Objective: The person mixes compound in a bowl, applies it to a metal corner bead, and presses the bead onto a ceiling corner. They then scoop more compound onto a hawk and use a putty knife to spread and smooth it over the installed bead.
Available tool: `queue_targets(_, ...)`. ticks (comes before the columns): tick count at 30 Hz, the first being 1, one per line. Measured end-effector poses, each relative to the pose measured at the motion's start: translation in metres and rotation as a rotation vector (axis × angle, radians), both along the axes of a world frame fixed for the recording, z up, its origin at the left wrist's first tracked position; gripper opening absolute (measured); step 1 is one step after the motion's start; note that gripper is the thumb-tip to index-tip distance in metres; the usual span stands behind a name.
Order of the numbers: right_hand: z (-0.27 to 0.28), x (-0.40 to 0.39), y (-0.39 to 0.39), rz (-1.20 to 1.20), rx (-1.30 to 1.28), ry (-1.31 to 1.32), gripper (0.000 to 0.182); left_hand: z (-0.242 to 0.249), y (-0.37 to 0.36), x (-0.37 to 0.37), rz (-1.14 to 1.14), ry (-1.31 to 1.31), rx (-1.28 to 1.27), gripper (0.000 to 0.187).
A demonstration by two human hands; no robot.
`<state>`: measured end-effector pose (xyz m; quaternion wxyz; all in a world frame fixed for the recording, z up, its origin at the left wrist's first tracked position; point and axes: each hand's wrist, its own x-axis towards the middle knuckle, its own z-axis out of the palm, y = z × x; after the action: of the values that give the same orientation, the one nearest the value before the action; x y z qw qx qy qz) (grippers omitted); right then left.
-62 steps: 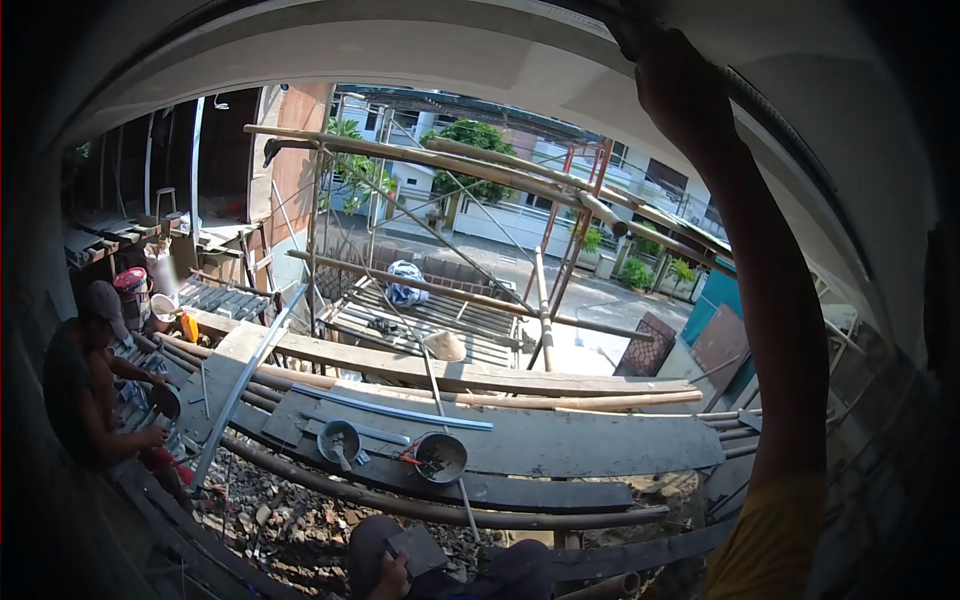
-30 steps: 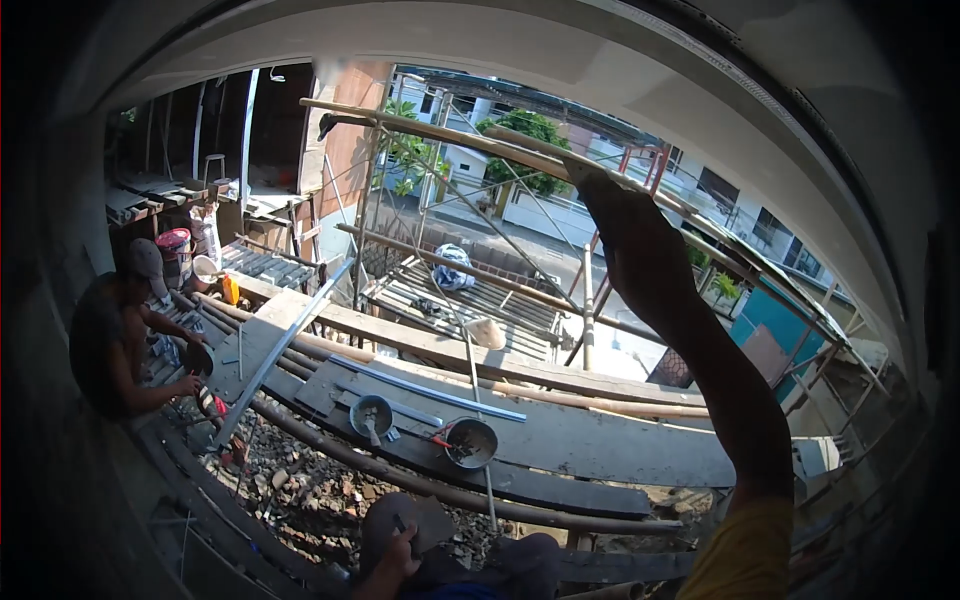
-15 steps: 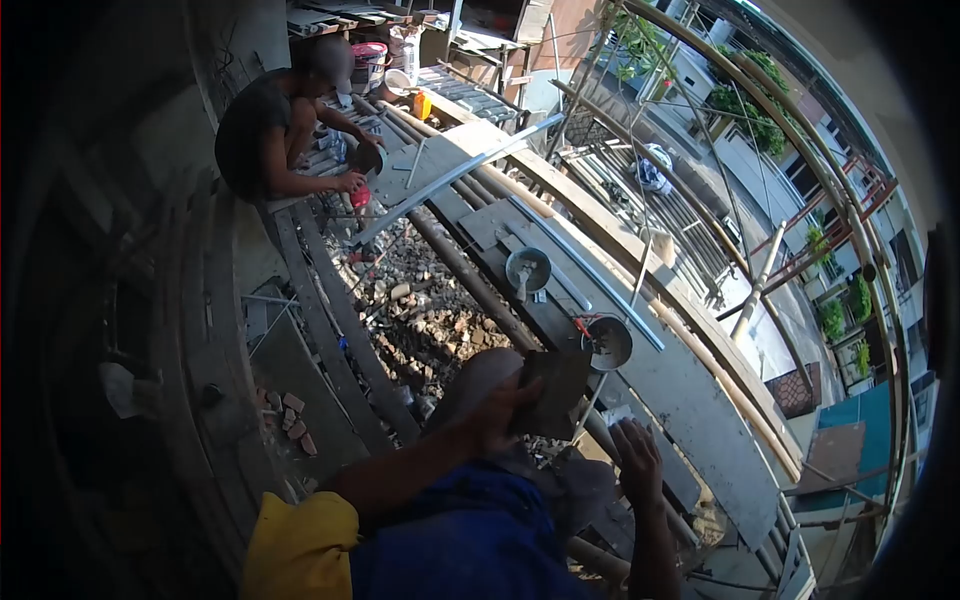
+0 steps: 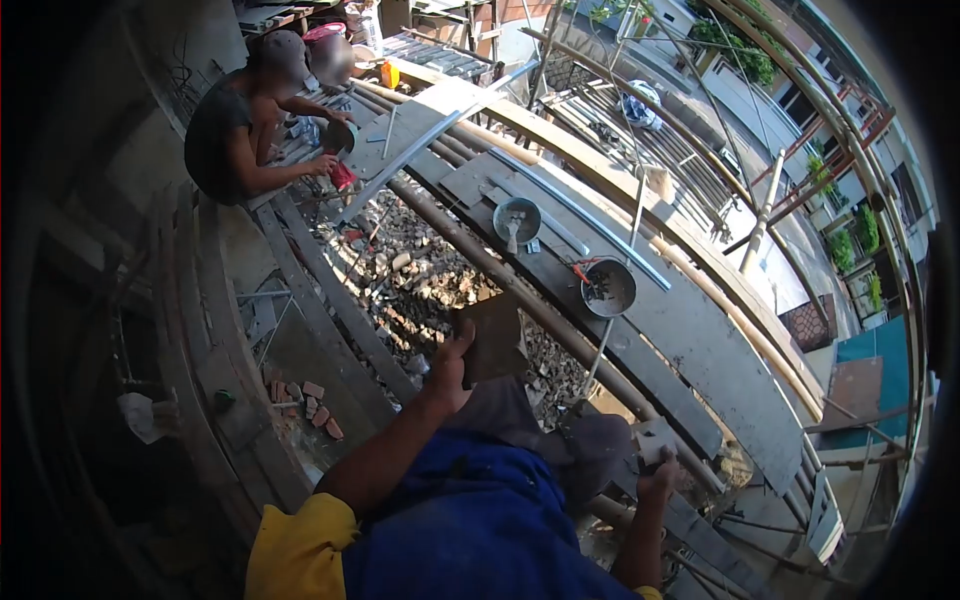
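Note:
My left hand [image 4: 451, 372] grips the edge of a dark, flat, squarish board [image 4: 494, 338], held above my knees over the rubble. My right hand [image 4: 657, 479], lower right, holds a small pale flat piece [image 4: 654, 440] beside my knee. Ahead on the planks are two round bowls: a grey one [image 4: 517, 222] with a pale tool in it, and a darker one [image 4: 608, 287] with a red-handled tool inside.
A co-worker [image 4: 232, 135] squats at upper left, holding a bowl and something red. Rubble [image 4: 410, 262] lies below between planks. Broken brick pieces [image 4: 312, 402] are at lower left. Bamboo poles and a metal strip [image 4: 430, 137] cross the platform [image 4: 700, 370].
My left hand has moved left and up with the dark board. My right hand has moved down, now with the pale piece in it. The view has shifted slightly.

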<state>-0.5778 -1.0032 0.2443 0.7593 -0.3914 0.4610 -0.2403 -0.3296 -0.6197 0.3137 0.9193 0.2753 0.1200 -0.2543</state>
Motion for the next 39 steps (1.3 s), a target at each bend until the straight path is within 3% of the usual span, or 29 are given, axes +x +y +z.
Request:
queue_targets(6,-0.009,-0.001,0.006,-0.072,0.068,0.062,0.034,-0.004,0.008,0.000,0.061,0.079,0.033,0.044)
queue_targets(8,-0.064,-0.032,-0.029,-0.098,0.096,-0.057,0.035,-0.006,0.010,-0.001,0.109,0.080,0.010,0.044)
queue_targets(10,-0.090,-0.067,-0.049,0.019,-0.607,0.505,0.034,-0.010,0.014,0.000,0.117,0.107,0.012,0.044)
queue_targets(11,-0.098,-0.090,-0.053,0.022,-0.598,0.505,0.034,-0.008,0.015,0.000,0.135,0.094,0.019,0.044)
queue_targets(13,-0.097,-0.122,-0.053,0.263,-0.955,0.882,0.036,-0.007,0.017,0.004,0.215,0.081,0.061,0.036)
queue_targets(14,-0.093,-0.125,-0.051,0.267,-0.946,0.880,0.036,-0.007,0.018,0.006,0.215,0.080,0.071,0.036)
queue_targets(16,-0.051,-0.115,-0.014,0.573,-1.201,0.969,0.030,0.013,0.013,0.005,0.250,0.095,0.106,0.035)
queue_targets(17,-0.058,-0.120,-0.010,0.601,-1.355,1.061,0.027,0.010,0.013,0.009,0.241,0.035,0.084,0.035)
queue_targets(21,-0.029,-0.118,-0.009,0.774,-1.371,1.348,0.027,0.023,0.001,0.022,0.281,-0.018,0.153,0.035)
queue_targets(25,-0.007,-0.130,-0.018,0.841,-1.288,1.459,0.027,0.047,-0.027,0.034,0.239,-0.095,0.116,0.032)
queue_targets(28,-0.018,-0.146,-0.029,0.705,-1.180,1.265,0.028,0.063,-0.055,0.044,0.220,-0.163,0.178,0.041)
queue_targets(30,-0.029,-0.152,-0.031,0.469,-1.141,1.206,0.033,0.071,-0.073,0.052,0.191,-0.168,0.132,0.042)
queue_targets(33,-0.029,-0.152,-0.025,0.524,-1.186,1.357,0.034,0.087,-0.101,0.062,0.129,-0.295,0.106,0.045)
queue_targets(36,-0.033,-0.154,-0.026,0.450,-1.177,1.328,0.034,0.098,-0.123,0.072,0.134,-0.282,0.072,0.030)
queue_targets(39,-0.034,-0.154,-0.026,0.422,-1.154,1.304,0.035,0.096,-0.152,0.100,0.023,-0.270,0.007,0.030)
